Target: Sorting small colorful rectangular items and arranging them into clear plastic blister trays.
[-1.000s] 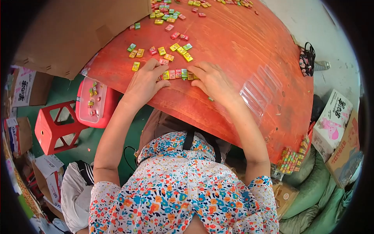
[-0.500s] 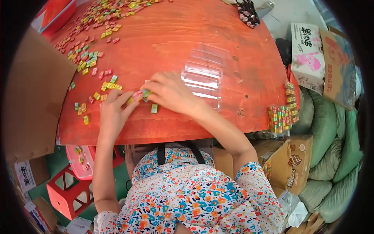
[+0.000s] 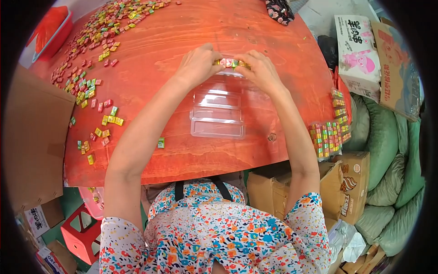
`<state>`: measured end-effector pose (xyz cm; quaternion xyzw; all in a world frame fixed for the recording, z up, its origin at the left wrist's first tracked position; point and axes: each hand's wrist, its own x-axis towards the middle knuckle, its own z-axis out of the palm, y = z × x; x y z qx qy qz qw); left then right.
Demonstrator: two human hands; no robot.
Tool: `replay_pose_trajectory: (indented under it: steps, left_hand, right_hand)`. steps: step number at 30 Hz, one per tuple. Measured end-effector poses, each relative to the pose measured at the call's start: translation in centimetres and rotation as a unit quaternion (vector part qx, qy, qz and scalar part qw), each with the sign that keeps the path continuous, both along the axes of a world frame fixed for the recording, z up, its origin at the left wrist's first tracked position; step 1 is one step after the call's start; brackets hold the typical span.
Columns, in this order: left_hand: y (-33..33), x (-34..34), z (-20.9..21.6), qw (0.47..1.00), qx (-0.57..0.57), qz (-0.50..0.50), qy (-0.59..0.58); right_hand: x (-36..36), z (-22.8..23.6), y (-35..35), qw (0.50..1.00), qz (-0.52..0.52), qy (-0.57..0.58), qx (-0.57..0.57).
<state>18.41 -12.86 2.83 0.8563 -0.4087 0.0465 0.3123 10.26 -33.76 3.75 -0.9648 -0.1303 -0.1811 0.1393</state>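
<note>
My left hand (image 3: 198, 64) and my right hand (image 3: 260, 68) pinch the two ends of a short row of small wrapped candies (image 3: 229, 63) in red, green and yellow. The row is at the far end of a clear plastic tray (image 3: 218, 130) with several long compartments. Whether the candies rest in the tray or hang just above it, I cannot tell. The compartments nearer to me hold nothing. One loose green candy (image 3: 161, 142) lies on the red table (image 3: 205, 160), left of the tray.
A large heap of loose candies (image 3: 109, 27) spreads over the far left, with smaller groups nearer. Filled trays (image 3: 326, 139) stand at the right edge. A cardboard box (image 3: 41, 132) borders the left side; a red basin (image 3: 54, 34) sits behind it. Cartons (image 3: 358, 57) stand at right.
Both hands have moved away from me and to the right, carrying the candy row from the near left table to the tray's far end. The view has shifted slightly.
</note>
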Motion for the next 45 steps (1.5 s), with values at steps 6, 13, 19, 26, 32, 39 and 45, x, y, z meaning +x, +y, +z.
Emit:
replay_pose_trajectory:
  steps: [6,13,19,26,32,39,45]
  left_hand:
    - [2.3,-5.2,1.3,0.999,0.025,-0.014,0.041]
    - [7.4,-13.7,-1.2,0.998,0.009,-0.017,0.063]
    - [9.7,-14.7,-3.0,0.999,-0.015,-0.039,0.03]
    - [10.6,-16.0,-3.6,0.988,0.067,-0.107,-0.094]
    - [9.9,-16.4,-4.5,0.98,0.131,-0.107,-0.103]
    - [9.2,-15.9,-5.2,0.988,0.095,-0.097,-0.077]
    - [8.8,-18.2,-6.1,0.994,0.054,-0.073,-0.055]
  right_hand:
    - [-5.2,0.2,2.0,0.994,-0.013,0.068,0.083]
    - [-14.2,-1.7,7.9,0.989,-0.035,0.106,0.101]
    - [-15.5,-3.2,7.5,0.993,-0.035,0.066,0.093]
    - [-16.8,-4.4,7.9,0.999,-0.007,0.035,0.028]
    - [-16.8,-5.6,8.9,0.992,0.058,0.092,-0.07]
    - [-16.8,-5.3,9.1,0.992,0.045,0.091,-0.072]
    - [-17.8,-5.0,8.1,0.994,0.055,0.067,-0.073]
